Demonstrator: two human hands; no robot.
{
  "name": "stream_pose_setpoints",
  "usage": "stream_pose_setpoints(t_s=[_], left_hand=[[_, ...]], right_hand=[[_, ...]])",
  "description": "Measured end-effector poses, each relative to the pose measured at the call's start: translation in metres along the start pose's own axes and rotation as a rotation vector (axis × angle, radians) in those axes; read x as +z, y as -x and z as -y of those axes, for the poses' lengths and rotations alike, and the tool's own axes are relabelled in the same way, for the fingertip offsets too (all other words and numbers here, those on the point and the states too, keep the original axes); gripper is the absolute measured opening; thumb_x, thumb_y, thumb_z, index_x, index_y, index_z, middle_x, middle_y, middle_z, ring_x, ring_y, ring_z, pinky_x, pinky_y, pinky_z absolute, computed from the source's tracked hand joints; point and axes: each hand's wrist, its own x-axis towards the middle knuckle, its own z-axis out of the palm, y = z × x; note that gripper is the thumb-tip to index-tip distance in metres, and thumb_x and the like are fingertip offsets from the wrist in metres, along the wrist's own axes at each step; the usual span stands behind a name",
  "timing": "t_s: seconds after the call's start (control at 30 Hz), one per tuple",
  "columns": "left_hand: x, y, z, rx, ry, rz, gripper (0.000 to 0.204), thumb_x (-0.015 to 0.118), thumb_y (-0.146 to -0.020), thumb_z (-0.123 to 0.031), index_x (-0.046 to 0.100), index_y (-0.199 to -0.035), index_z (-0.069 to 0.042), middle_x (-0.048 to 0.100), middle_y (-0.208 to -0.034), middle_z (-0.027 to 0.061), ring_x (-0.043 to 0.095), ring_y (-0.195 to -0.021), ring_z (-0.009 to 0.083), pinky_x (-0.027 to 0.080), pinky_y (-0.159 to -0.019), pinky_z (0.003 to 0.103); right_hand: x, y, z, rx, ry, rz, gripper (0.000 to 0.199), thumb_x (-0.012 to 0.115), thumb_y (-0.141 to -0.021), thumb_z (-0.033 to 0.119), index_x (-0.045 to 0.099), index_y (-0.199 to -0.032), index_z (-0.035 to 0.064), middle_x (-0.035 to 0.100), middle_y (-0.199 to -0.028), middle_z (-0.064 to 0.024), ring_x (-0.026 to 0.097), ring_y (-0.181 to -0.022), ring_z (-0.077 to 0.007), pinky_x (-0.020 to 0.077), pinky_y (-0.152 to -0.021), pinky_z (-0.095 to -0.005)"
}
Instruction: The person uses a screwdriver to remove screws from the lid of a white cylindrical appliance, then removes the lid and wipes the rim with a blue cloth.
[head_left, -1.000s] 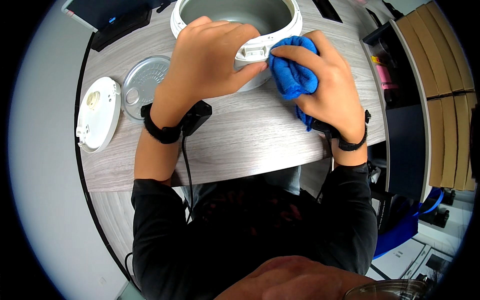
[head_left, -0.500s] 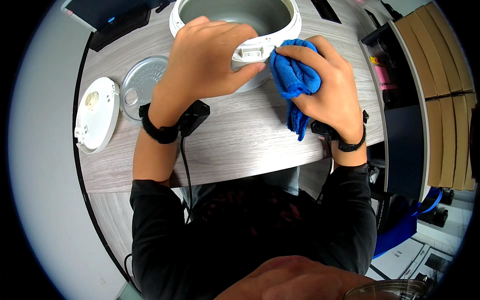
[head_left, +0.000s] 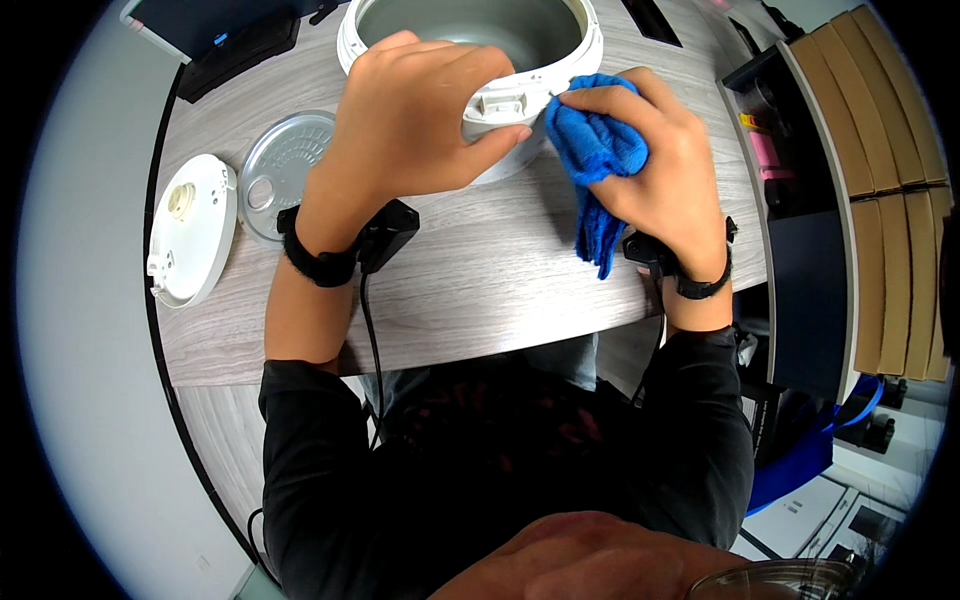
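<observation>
A white rice cooker (head_left: 545,84) with a grey inside stands at the far middle of the desk, cut off by the top edge. My left hand (head_left: 425,120) is closed on its near rim, thumb on the outside by the latch, the other fingertips hidden over the edge. In my right hand (head_left: 670,165) a bunched blue cloth (head_left: 595,140) is gripped and pressed against the rim just right of the latch, one end hanging down. To the left lie a white lid (head_left: 195,235), underside up, and a round metal inner lid (head_left: 285,165) beside it.
Both wrists wear black straps with small devices, and a cable (head_left: 370,330) runs down from the left one. On the right stands an open shelf unit (head_left: 815,290) with cardboard boxes (head_left: 880,110) beyond it. A dark monitor (head_left: 215,30) is at the far left of the desk (head_left: 480,270).
My right hand and the blue cloth have shifted slightly right and up along the rim, and the cloth's folds have changed. My left hand keeps its place on the rice cooker.
</observation>
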Motion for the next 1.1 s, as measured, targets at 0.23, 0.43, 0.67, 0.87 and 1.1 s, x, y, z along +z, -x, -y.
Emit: stream_pose_setpoints(t_s=[0.23,0.43,0.67,0.87,1.1], left_hand=[[0.0,-0.001,-0.001,0.0,0.003,-0.012,0.037,0.086,-0.073,-0.033,0.075,-0.097,-0.008,0.073,-0.079,0.0058,0.063,-0.065,0.0198,0.043,-0.064,0.032],[0.0,-0.003,0.0,0.01,0.009,-0.027,0.033,0.085,-0.072,-0.032,0.074,-0.093,-0.009,0.07,-0.074,0.0045,0.059,-0.06,0.0194,0.041,-0.062,0.032],[-0.005,-0.005,0.001,0.013,0.003,-0.006,0.03,0.084,-0.07,-0.03,0.071,-0.088,-0.01,0.068,-0.071,0.0043,0.057,-0.058,0.019,0.039,-0.06,0.032],[-0.014,-0.008,0.003,-0.008,0.063,0.052,0.03,0.085,-0.067,-0.027,0.067,-0.085,-0.01,0.066,-0.069,0.0062,0.058,-0.059,0.0229,0.039,-0.061,0.033],[-0.022,-0.014,-0.001,-0.003,0.063,0.084,0.031,0.085,-0.066,-0.023,0.065,-0.086,-0.009,0.065,-0.071,0.0081,0.059,-0.061,0.0258,0.041,-0.062,0.035]], right_hand=[[0.006,0.0,0.008,-0.016,-0.028,-0.007,0.042,0.084,-0.066,0.013,0.074,-0.107,0.0145,0.067,-0.098,-0.0104,0.072,-0.082,-0.0323,0.0597,-0.069,-0.0399],[0.002,-0.001,-0.006,0.024,0.005,-0.027,0.04,0.083,-0.067,0.012,0.074,-0.106,0.0146,0.067,-0.098,-0.0102,0.07,-0.08,-0.0335,0.0592,-0.069,-0.0411],[0.001,-0.001,0.002,-0.003,-0.032,-0.022,0.037,0.082,-0.068,0.009,0.075,-0.104,0.0137,0.067,-0.099,-0.01,0.07,-0.083,-0.0341,0.0592,-0.071,-0.0406],[-0.009,-0.004,-0.015,0.035,-0.043,-0.017,0.037,0.081,-0.069,0.009,0.076,-0.106,0.0126,0.069,-0.102,-0.0111,0.071,-0.088,-0.0337,0.0592,-0.073,-0.0401],[-0.01,-0.001,-0.01,-0.017,-0.103,0.017,0.049,0.082,-0.065,0.006,0.074,-0.112,0.0144,0.065,-0.101,-0.0093,0.07,-0.089,-0.0342,0.0587,-0.076,-0.0411]])
